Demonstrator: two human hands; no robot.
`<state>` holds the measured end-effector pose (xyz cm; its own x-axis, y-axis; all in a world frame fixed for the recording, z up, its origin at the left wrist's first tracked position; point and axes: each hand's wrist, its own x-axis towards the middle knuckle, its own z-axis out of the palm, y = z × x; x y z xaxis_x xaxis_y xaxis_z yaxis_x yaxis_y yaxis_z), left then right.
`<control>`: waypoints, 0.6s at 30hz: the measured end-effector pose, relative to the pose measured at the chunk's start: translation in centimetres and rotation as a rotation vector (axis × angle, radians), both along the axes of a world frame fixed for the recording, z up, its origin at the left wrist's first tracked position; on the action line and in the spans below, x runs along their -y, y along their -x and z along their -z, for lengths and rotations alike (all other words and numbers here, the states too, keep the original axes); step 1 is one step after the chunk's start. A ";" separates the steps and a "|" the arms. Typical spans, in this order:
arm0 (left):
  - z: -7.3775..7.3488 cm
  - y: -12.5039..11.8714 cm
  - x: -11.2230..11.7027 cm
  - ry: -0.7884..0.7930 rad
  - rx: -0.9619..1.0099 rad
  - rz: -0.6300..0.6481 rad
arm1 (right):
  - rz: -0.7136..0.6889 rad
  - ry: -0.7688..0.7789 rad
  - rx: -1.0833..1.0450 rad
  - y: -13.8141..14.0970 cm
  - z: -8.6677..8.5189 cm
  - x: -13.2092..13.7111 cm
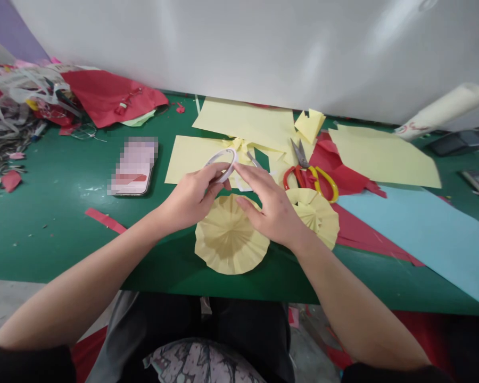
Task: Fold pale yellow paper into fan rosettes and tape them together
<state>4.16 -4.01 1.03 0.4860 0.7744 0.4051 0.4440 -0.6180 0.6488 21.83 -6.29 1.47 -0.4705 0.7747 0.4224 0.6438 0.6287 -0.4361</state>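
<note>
My left hand is closed around a white ring of tape, held just above the green table. My right hand reaches in from the right, its fingertips pinching at the ring's near edge. Right below both hands lies a round pleated yellow paper fan. A second pleated yellow fan sits partly under my right wrist.
Scissors with red and yellow handles lie behind my right hand among yellow sheets and red paper. A light blue sheet covers the right side. A phone lies left; paper scraps pile far left.
</note>
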 end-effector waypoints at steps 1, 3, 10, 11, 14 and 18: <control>0.1 0.0 0.0 0.003 0.009 0.020 | 0.003 -0.005 -0.003 0.0 0.0 -0.1; 0.1 -0.1 0.1 0.017 0.018 0.010 | -0.003 -0.025 -0.012 -0.1 0.0 -0.1; -0.1 -0.3 0.3 0.003 0.021 -0.112 | 0.006 -0.052 -0.076 0.0 -0.3 0.1; -0.2 -0.3 0.3 0.008 0.016 -0.121 | 0.009 -0.040 -0.094 -0.1 -0.3 0.1; -0.1 -0.3 0.3 -0.011 -0.006 -0.151 | 0.008 -0.012 -0.143 -0.1 -0.4 0.2; 0.1 -0.3 0.1 -0.166 -0.035 -0.187 | 0.031 0.022 -0.199 -0.1 -0.5 0.1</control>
<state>4.47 -4.16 0.93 0.3559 0.7765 0.5200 0.5811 -0.6196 0.5276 21.92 -6.43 1.95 -0.3547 0.7976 0.4878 0.5625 0.5989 -0.5701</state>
